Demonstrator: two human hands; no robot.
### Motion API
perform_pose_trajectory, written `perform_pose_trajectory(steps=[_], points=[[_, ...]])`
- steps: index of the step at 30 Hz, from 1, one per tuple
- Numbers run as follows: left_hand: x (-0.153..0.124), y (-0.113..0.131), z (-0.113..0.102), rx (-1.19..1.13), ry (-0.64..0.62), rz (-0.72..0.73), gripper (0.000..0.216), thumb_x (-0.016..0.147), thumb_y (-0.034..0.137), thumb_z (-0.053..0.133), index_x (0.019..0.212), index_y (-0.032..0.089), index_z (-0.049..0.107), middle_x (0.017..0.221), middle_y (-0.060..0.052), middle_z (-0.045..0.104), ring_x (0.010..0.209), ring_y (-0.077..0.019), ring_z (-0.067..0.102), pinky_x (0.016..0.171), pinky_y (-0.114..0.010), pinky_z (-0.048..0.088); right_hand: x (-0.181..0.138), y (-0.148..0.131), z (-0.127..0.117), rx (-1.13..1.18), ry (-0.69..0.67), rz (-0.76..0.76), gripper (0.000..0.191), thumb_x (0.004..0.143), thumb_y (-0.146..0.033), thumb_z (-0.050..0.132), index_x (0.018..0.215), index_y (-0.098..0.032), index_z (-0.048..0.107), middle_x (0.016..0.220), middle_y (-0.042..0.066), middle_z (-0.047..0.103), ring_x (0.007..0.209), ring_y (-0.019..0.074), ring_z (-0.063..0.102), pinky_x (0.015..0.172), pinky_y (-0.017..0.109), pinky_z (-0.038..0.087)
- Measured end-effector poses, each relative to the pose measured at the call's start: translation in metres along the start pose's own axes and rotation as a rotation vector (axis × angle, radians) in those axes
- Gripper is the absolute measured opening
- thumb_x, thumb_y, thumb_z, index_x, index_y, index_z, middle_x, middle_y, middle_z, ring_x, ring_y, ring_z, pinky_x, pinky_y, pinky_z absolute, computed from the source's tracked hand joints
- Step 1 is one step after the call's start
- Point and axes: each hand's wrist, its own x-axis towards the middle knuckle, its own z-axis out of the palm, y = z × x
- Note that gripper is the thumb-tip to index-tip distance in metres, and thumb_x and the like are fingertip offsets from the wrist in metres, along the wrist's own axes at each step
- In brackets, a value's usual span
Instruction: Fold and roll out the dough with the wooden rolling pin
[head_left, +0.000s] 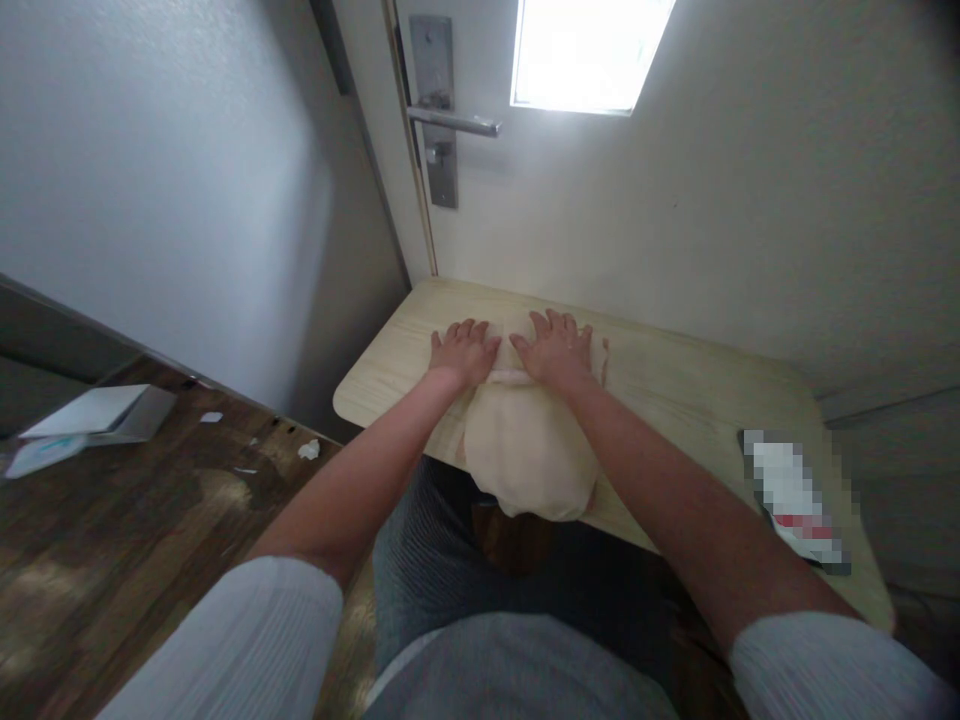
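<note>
As 2 hands (465, 352) press cloth (536, 445), white box (97, 413) on floor (180, 560), contents hidden

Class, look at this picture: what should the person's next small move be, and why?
Probably to bring the right hand back and draw the near end of the cloth fully onto the table. That end reaches past the table's near edge, while the left hand, palm down at the far part, could steady it.
</note>
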Motion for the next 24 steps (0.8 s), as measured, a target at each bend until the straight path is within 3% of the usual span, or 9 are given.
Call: perform_pose_trajectory(steps=[3,6,10,14,16,19,24], points=[[-0.005,0.003,-0.002,0.004,0.019,0.008,0.061,0.101,0.053,0.017,0.151,0.025,0.038,0.160,-0.008,0.037,0.146,-0.0311,0.031,0.115,-0.067,0.024,-0.003,-0.001,-0.002,-0.002,0.015,-0.006,0.066,0.098,-0.057,0.035,0.150,-0.018,0.042,0.156,0.015,0.040,0.143,0.0371,0.030,0.114,0.065,0.016],[-0.031,0.010,-0.002,0.016,0.064,0.036,0.060,0.102,0.052,0.017,0.152,0.025,0.037,0.159,-0.008,0.039,0.145,-0.0301,0.033,0.115,-0.063,0.026,-0.029,-0.002,-0.004,-0.012,0.043,-0.013,0.063,0.099,-0.055,0.034,0.150,-0.019,0.042,0.156,0.015,0.041,0.144,0.0366,0.030,0.114,0.064,0.015],[-0.096,0.022,0.002,0.055,0.201,0.097,0.058,0.103,0.050,0.022,0.151,0.024,0.039,0.157,-0.007,0.041,0.146,-0.0295,0.033,0.118,-0.059,0.023,-0.098,-0.003,-0.010,-0.026,0.113,-0.048,0.059,0.102,-0.050,0.029,0.149,-0.017,0.044,0.153,0.015,0.045,0.143,0.0358,0.032,0.115,0.063,0.013],[-0.166,0.027,0.009,0.044,0.206,0.177,0.060,0.103,0.050,0.030,0.155,0.022,0.031,0.158,-0.008,0.039,0.149,-0.0273,0.028,0.121,-0.057,0.018,-0.178,-0.001,-0.014,0.013,0.134,-0.113,0.062,0.102,-0.046,0.032,0.152,-0.010,0.036,0.154,0.019,0.041,0.144,0.0338,0.033,0.116,0.059,0.019],[-0.186,0.026,0.012,0.030,0.179,0.189,0.061,0.102,0.050,0.031,0.158,0.024,0.025,0.160,-0.007,0.036,0.151,-0.0257,0.024,0.122,-0.056,0.015,-0.203,-0.001,-0.014,0.037,0.142,-0.138,0.062,0.102,-0.044,0.034,0.154,-0.011,0.032,0.157,0.018,0.038,0.146,0.0330,0.030,0.117,0.058,0.019],[-0.187,0.025,0.012,0.017,0.144,0.177,0.062,0.102,0.051,0.032,0.158,0.029,0.022,0.161,-0.004,0.033,0.152,-0.0249,0.021,0.123,-0.056,0.012,-0.204,-0.001,-0.012,0.066,0.147,-0.133,0.064,0.101,-0.045,0.036,0.156,-0.012,0.030,0.157,0.018,0.037,0.147,0.0344,0.028,0.117,0.060,0.019],[-0.129,0.028,0.002,0.019,0.151,0.139,0.059,0.101,0.052,0.032,0.156,0.027,0.031,0.159,-0.006,0.038,0.151,-0.0292,0.022,0.122,-0.060,0.009,-0.139,-0.003,-0.008,0.036,0.155,-0.065,0.059,0.102,-0.045,0.032,0.151,-0.013,0.040,0.154,0.018,0.042,0.145,0.0342,0.032,0.117,0.062,0.012]])
